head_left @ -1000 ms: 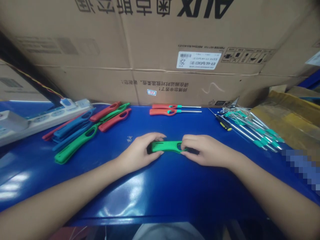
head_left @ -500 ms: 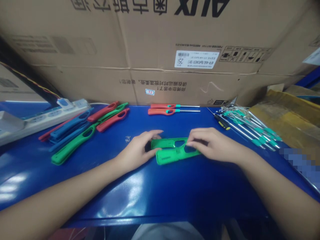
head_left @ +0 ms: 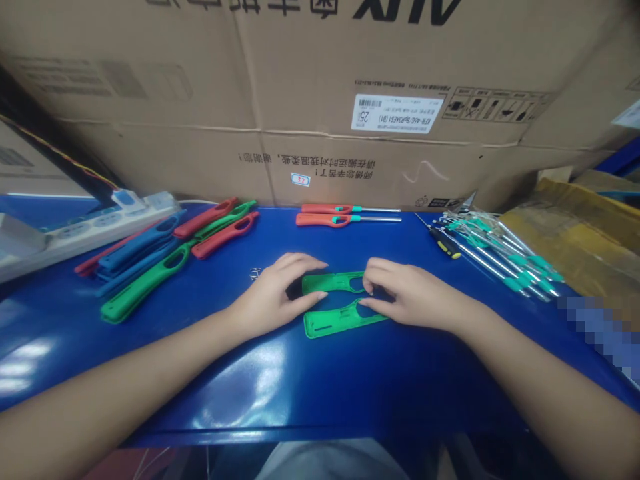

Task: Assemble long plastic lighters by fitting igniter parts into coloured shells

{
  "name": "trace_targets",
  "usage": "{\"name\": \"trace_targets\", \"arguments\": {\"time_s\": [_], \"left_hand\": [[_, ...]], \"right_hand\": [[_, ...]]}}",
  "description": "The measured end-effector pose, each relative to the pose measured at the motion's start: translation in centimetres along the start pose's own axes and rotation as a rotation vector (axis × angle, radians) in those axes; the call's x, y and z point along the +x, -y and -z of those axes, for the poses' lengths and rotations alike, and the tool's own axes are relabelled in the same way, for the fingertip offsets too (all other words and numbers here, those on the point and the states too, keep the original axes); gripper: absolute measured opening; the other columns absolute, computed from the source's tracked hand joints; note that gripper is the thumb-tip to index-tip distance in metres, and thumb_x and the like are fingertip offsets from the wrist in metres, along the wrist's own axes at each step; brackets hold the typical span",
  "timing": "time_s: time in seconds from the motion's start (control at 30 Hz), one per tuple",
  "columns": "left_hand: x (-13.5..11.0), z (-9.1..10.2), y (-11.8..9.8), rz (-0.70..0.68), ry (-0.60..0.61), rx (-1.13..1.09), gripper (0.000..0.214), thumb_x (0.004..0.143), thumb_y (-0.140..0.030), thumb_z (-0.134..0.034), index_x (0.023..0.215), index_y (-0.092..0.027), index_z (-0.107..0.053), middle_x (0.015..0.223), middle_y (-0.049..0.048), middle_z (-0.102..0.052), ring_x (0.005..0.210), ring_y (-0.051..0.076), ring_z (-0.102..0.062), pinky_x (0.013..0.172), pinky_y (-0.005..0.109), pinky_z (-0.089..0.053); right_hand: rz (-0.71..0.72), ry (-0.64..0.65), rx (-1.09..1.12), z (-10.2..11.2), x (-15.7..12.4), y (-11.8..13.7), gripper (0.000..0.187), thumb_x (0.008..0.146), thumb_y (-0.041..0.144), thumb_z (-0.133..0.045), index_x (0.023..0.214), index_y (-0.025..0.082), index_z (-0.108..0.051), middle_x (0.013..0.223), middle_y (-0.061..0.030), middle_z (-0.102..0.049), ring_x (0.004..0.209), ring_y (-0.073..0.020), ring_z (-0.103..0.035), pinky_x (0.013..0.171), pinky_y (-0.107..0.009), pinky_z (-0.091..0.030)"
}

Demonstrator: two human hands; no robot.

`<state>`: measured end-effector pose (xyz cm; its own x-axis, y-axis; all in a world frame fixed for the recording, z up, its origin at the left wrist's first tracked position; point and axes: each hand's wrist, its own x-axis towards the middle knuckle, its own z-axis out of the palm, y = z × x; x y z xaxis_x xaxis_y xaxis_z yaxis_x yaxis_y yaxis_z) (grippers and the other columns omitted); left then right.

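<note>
Two green plastic handle shells lie apart, side by side, on the blue table (head_left: 320,387). The far shell (head_left: 333,282) and the near shell (head_left: 333,320) both show their hollow insides. My left hand (head_left: 273,297) curls round their left ends, fingers over the far shell and thumb by the near one. My right hand (head_left: 410,293) pinches their right ends at the finger loops.
A pile of blue, red and green shells (head_left: 150,267) lies at the left beside a white power strip (head_left: 100,227). Two orange lighters (head_left: 340,215) lie at the back. A screwdriver (head_left: 447,244) and several metal rods (head_left: 505,257) lie at the right. Cardboard boxes (head_left: 320,100) wall off the back.
The one closed green handle held between both hands has come apart into two shells. They now lie separated on the table, the near one drawn toward me.
</note>
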<state>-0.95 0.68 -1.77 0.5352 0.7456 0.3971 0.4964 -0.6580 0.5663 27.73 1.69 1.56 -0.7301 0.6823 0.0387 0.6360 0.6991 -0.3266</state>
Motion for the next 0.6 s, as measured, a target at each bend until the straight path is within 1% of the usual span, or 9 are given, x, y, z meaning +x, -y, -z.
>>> {"name": "trace_targets", "arguments": {"time_s": [0.1, 0.17, 0.23, 0.33, 0.43, 0.6], "left_hand": [[0.1, 0.7, -0.8, -0.073, 0.067, 0.026, 0.038, 0.093, -0.033, -0.071, 0.128, -0.021, -0.065, 0.122, 0.0065, -0.07, 0.117, 0.023, -0.062, 0.105, 0.041, -0.048], [0.1, 1.0, -1.1, -0.12, 0.138, 0.074, 0.039, 0.09, -0.03, -0.072, 0.128, -0.021, -0.065, 0.119, 0.0055, -0.071, 0.112, 0.023, -0.063, 0.101, 0.043, -0.046], [0.1, 1.1, -1.2, -0.148, 0.184, 0.099, 0.04, 0.089, -0.026, -0.071, 0.128, -0.021, -0.065, 0.117, 0.0054, -0.072, 0.109, 0.023, -0.064, 0.098, 0.042, -0.046], [0.2, 1.0, -0.9, -0.161, 0.186, 0.077, 0.037, 0.09, -0.02, -0.067, 0.126, -0.02, -0.066, 0.114, 0.0056, -0.072, 0.106, 0.022, -0.065, 0.096, 0.04, -0.048], [0.3, 0.9, -0.5, -0.165, 0.161, 0.056, 0.028, 0.094, -0.017, -0.061, 0.122, -0.018, -0.068, 0.108, 0.0059, -0.074, 0.101, 0.02, -0.066, 0.093, 0.036, -0.051], [0.4, 1.3, 0.1, -0.156, 0.15, 0.058, 0.021, 0.098, -0.018, -0.057, 0.112, -0.017, -0.072, 0.102, 0.0072, -0.073, 0.096, 0.019, -0.066, 0.088, 0.033, -0.053]], "right_hand": [[0.011, -0.01, -0.015, 0.0, 0.1, -0.1, 0.017, 0.096, 0.034, -0.065, 0.107, 0.021, -0.06, 0.111, -0.0044, -0.061, 0.072, -0.0137, -0.054, 0.063, -0.027, -0.038], [0.021, -0.007, -0.015, -0.1, 0.1, -0.2, 0.017, 0.097, 0.033, -0.064, 0.11, 0.022, -0.061, 0.111, -0.0038, -0.062, 0.075, -0.0144, -0.057, 0.066, -0.028, -0.04], [0.029, -0.003, -0.012, -0.3, 0.1, -0.4, 0.013, 0.098, 0.031, -0.061, 0.107, 0.021, -0.063, 0.107, -0.0031, -0.062, 0.076, -0.0145, -0.058, 0.067, -0.028, -0.041], [0.037, -0.003, -0.004, -0.3, 0.1, -0.5, 0.01, 0.099, 0.028, -0.06, 0.102, 0.02, -0.063, 0.102, -0.0024, -0.062, 0.075, -0.0139, -0.057, 0.066, -0.027, -0.042], [0.046, -0.009, 0.001, -0.4, 0.1, -0.6, 0.009, 0.099, 0.028, -0.06, 0.1, 0.02, -0.063, 0.1, -0.0021, -0.062, 0.074, -0.0134, -0.056, 0.065, -0.027, -0.042], [0.064, -0.034, 0.006, -0.7, 0.3, -0.6, 0.009, 0.098, 0.028, -0.06, 0.101, 0.02, -0.063, 0.099, -0.0021, -0.063, 0.075, -0.0136, -0.057, 0.066, -0.027, -0.042]]}}
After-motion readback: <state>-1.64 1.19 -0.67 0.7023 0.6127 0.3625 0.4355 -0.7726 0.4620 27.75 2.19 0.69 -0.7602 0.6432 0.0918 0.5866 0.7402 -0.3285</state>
